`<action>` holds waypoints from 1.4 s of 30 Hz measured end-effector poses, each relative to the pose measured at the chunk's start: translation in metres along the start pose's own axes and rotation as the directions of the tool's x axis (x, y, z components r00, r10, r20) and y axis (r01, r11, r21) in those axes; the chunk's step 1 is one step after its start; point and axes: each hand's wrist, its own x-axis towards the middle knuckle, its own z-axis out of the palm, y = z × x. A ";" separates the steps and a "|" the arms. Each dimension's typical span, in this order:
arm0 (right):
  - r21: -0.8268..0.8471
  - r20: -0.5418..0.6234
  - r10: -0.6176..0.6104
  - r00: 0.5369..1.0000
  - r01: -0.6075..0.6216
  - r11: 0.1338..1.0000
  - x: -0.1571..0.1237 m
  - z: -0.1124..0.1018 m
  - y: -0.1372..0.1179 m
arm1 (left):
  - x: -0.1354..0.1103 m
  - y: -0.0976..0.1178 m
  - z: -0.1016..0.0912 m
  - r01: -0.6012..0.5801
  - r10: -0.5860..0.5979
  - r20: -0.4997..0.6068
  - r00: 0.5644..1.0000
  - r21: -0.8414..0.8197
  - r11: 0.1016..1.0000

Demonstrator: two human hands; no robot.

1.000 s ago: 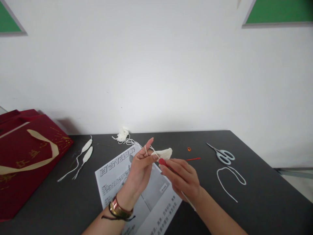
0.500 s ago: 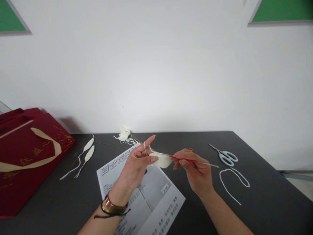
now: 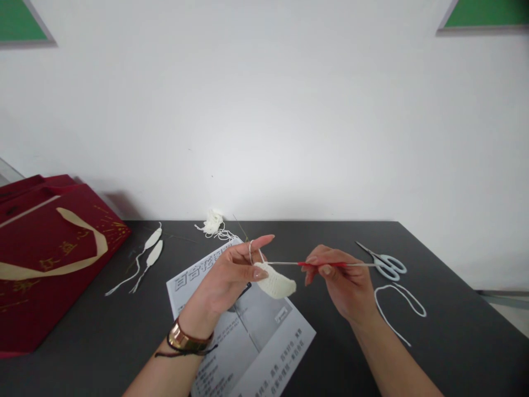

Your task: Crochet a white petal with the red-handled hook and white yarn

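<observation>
My left hand [image 3: 231, 273] pinches a small cream crocheted piece [image 3: 276, 285] between thumb and fingers, with white yarn looped over the outstretched index finger. My right hand [image 3: 341, 281] grips a thin crochet hook [image 3: 326, 264] with a red grip, held level, its metal tip pointing left at the top edge of the piece. Both hands hover above a printed instruction sheet [image 3: 243, 336] on the dark table [image 3: 454, 342].
A red gift bag [image 3: 45, 259] lies at the left. Two finished cream petals [image 3: 151, 248] with tails sit beside it. A tangle of yarn [image 3: 212, 223] lies at the back, scissors [image 3: 384, 262] and a white cord loop [image 3: 399, 306] to the right. A white wall rises behind.
My right hand swung out to the right and turned the hook level, tip toward the piece. The crocheted piece dropped lower under my left thumb. The view drifted slightly.
</observation>
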 end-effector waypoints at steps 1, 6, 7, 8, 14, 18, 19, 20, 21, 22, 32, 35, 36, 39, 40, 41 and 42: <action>0.006 0.011 0.004 1.000 -0.004 1.000 0.000 -0.001 0.000 | 0.000 0.001 -0.001 0.021 -0.021 0.018 1.000 0.000 1.000; 0.001 0.044 0.036 0.998 -0.036 0.999 0.002 -0.003 -0.004 | 0.000 0.003 -0.004 0.107 -0.107 0.062 0.992 0.006 0.994; -0.001 0.053 0.039 0.998 -0.039 0.999 0.002 -0.004 -0.005 | 0.000 0.003 -0.004 0.123 -0.123 0.074 0.990 0.012 0.992; -0.001 0.062 0.043 0.997 -0.043 0.999 0.002 -0.004 -0.006 | 0.000 0.003 -0.005 0.137 -0.139 0.090 0.986 0.019 0.990; 0.032 0.102 0.089 0.991 -0.092 0.995 0.002 -0.006 -0.007 | -0.001 0.004 -0.005 0.197 -0.201 0.159 0.967 0.038 0.980; 0.060 0.124 0.100 0.987 -0.108 0.992 0.003 -0.008 -0.006 | -0.001 0.003 -0.008 0.212 -0.219 0.195 0.956 0.055 0.976; 0.063 0.126 0.102 0.987 -0.111 0.992 0.003 -0.009 -0.006 | -0.001 0.002 -0.009 0.218 -0.227 0.200 0.953 0.065 0.974; 0.068 0.124 0.105 0.987 -0.114 0.991 0.003 -0.009 -0.007 | -0.001 0.002 -0.010 0.226 -0.237 0.202 0.950 0.076 0.971; 0.078 0.121 0.107 0.987 -0.117 0.990 0.003 -0.009 -0.007 | -0.001 0.001 -0.011 0.232 -0.246 0.201 0.948 0.090 0.969; 0.095 0.116 0.113 0.987 -0.124 0.988 0.003 -0.009 -0.007 | -0.001 0.001 -0.012 0.234 -0.250 0.195 0.948 0.103 0.967; 0.404 -0.118 0.538 0.835 -0.455 0.794 0.004 0.008 0.011 | -0.001 0.000 -0.001 -0.077 0.075 0.022 0.997 0.412 0.908; 0.441 -0.130 0.591 0.796 -0.488 0.754 0.002 0.013 0.016 | 0.002 -0.004 -0.001 -0.092 0.094 0.016 0.995 0.418 0.904; 0.446 -0.131 0.597 0.791 -0.491 0.748 0.001 0.015 0.017 | 0.002 -0.005 -0.001 -0.085 0.086 0.017 0.996 0.407 0.909; 0.463 -0.146 0.612 0.777 -0.493 0.737 -0.001 0.019 0.019 | 0.004 -0.010 0.000 -0.062 0.061 0.013 0.998 0.360 0.931; 0.468 -0.157 0.615 0.772 -0.491 0.735 -0.001 0.020 0.019 | 0.005 -0.012 0.000 -0.056 0.057 0.006 0.998 0.347 0.936; 0.470 -0.170 0.616 0.769 -0.486 0.737 -0.001 0.021 0.020 | 0.006 -0.013 0.000 -0.053 0.057 -0.004 0.998 0.336 0.940; 0.469 -0.186 0.612 0.769 -0.478 0.743 -0.002 0.022 0.020 | 0.007 -0.015 0.001 -0.051 0.060 -0.016 0.998 0.327 0.944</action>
